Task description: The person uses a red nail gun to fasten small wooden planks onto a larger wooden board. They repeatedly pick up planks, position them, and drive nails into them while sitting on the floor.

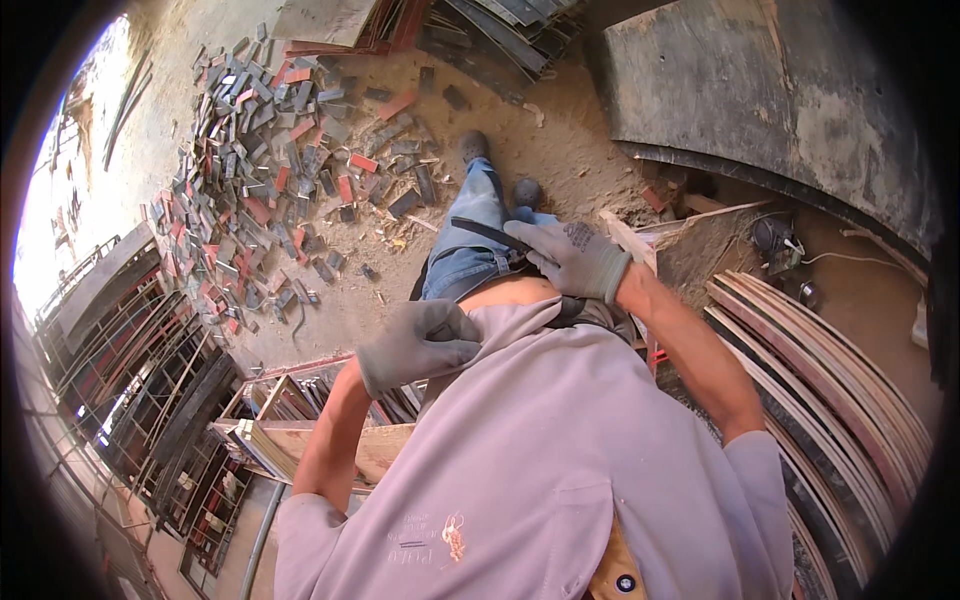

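Note:
Grey work gloves cover both hands. My left hand [420,343] is closed and pinches the hem of the pale mauve shirt [560,410], lifting it off the waist. Some bare belly shows under the hem. My right hand [572,260] grips a black belt [482,232] at the waist, and the loose end of its strap sticks out to the left across the blue jeans [470,262]. The buckle cannot be made out behind the glove and shirt.
Small grey and red board offcuts [290,150] lie heaped on the dusty floor ahead and left. Stacked boards [830,400] stand close on the right. A large dark panel [760,90] rises at the far right, near a cable. Racks of boards [150,370] line the left.

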Demonstrator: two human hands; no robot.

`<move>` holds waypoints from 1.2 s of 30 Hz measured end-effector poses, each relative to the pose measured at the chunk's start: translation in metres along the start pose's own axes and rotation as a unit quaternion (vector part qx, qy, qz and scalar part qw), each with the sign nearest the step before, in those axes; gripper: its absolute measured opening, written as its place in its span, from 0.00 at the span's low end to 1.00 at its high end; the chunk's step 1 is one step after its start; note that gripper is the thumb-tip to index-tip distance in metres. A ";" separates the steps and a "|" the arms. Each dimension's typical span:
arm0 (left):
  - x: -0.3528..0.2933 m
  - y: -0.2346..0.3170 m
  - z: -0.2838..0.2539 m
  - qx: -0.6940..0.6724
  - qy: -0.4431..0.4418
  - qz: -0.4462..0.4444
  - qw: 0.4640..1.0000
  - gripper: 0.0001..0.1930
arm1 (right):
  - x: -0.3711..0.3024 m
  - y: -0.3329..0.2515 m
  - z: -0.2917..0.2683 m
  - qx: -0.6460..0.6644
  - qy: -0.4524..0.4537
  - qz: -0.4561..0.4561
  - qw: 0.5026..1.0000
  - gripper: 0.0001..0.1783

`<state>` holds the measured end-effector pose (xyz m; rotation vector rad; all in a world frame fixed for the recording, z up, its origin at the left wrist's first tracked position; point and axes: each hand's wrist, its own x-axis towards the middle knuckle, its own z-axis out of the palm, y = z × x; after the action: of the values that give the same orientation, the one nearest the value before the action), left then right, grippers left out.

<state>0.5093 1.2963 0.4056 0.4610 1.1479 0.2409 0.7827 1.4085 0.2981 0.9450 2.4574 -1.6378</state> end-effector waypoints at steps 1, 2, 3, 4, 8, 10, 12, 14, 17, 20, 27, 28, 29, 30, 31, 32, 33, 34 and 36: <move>0.002 0.003 -0.005 -0.006 0.000 0.003 1.000 0.05 | 0.006 0.006 0.004 0.013 0.020 -0.027 0.999 0.23; 0.004 0.007 -0.011 -0.012 -0.001 0.006 1.000 0.05 | 0.014 0.014 0.008 0.026 0.040 -0.054 0.997 0.21; 0.005 0.012 -0.018 0.013 0.011 0.010 1.000 0.05 | 0.023 0.016 0.011 0.040 0.059 -0.079 0.994 0.19; 0.007 0.019 -0.025 0.039 0.023 0.014 0.999 0.05 | 0.030 0.018 0.011 0.055 0.079 -0.103 0.990 0.16; 0.014 0.040 -0.051 0.038 0.015 0.025 0.999 0.05 | 0.047 0.008 -0.001 0.020 0.086 -0.084 0.993 0.10; 0.015 0.050 -0.064 0.044 0.009 0.014 0.999 0.05 | 0.055 0.005 -0.002 -0.057 0.103 -0.081 0.990 0.10; 0.015 0.058 -0.076 0.048 0.007 0.007 0.999 0.05 | 0.059 -0.005 -0.012 -0.063 0.097 -0.038 0.993 0.11; 0.014 0.065 -0.088 0.049 0.007 0.003 0.999 0.05 | 0.060 -0.020 -0.023 -0.056 0.094 -0.005 0.994 0.11; 0.014 0.076 -0.103 0.029 0.002 0.006 1.000 0.07 | 0.064 -0.034 -0.034 -0.035 0.071 0.051 0.996 0.11; 0.020 0.088 -0.119 0.038 -0.010 -0.008 0.999 0.08 | 0.082 -0.046 -0.043 -0.104 0.016 0.090 0.990 0.12; 0.022 0.092 -0.146 0.059 -0.021 0.007 0.998 0.09 | 0.114 -0.044 -0.040 -0.221 0.045 -0.064 0.972 0.08; 0.022 0.092 -0.149 0.058 -0.022 0.005 0.998 0.09 | 0.118 -0.047 -0.041 -0.204 0.041 -0.069 0.976 0.08; 0.022 0.091 -0.151 0.057 -0.024 0.003 0.998 0.09 | 0.120 -0.049 -0.043 -0.187 0.038 -0.075 0.979 0.07; 0.021 0.091 -0.154 0.053 -0.024 -0.001 0.998 0.09 | 0.123 -0.052 -0.042 -0.174 0.044 -0.090 0.980 0.07; 0.020 0.092 -0.157 0.049 -0.024 -0.004 0.998 0.09 | 0.125 -0.053 -0.042 -0.162 0.050 -0.106 0.980 0.07; 0.019 0.092 -0.159 0.046 -0.024 -0.008 0.999 0.09 | 0.127 -0.055 -0.041 -0.149 0.056 -0.121 0.980 0.06; 0.019 0.092 -0.162 0.054 -0.025 0.001 0.998 0.09 | 0.129 -0.056 -0.039 -0.161 0.055 -0.119 0.978 0.06; 0.020 0.093 -0.164 0.062 -0.025 0.010 0.998 0.09 | 0.132 -0.055 -0.035 -0.174 0.054 -0.117 0.976 0.06; 0.026 0.086 -0.168 0.064 0.012 0.062 0.996 0.09 | 0.139 -0.058 -0.033 -0.197 0.044 -0.105 0.974 0.05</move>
<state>0.3697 1.4212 0.3696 0.6458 1.1641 0.2831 0.6504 1.4853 0.3110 0.7379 2.8728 -1.0979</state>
